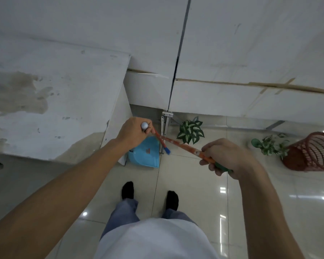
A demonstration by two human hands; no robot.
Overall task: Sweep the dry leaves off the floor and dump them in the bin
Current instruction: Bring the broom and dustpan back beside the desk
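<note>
The left hand (pixel 133 130) is gripping the white-capped top of a dustpan handle (pixel 160 139), fingers clamped; the blue dustpan (pixel 145 156) is sitting on the floor (pixel 195 193) ahead. The right hand (pixel 226 157) is clasping an orange broom handle (pixel 183 146). Leaves (pixel 190 129) are lying far right, near the red bin (pixel 312 154).

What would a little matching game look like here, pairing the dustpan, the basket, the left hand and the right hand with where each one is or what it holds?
Things:
1. dustpan
2. basket
3. left hand
4. right hand

Descriptions:
A. on the floor at the far right, reddish-brown, lying tilted
B. gripping an orange stick near its green end
C. blue, on the floor by the wall, ahead of the feet
D. closed around a handle with a white knob on top

Pairs: 1-C, 2-A, 3-D, 4-B
</note>
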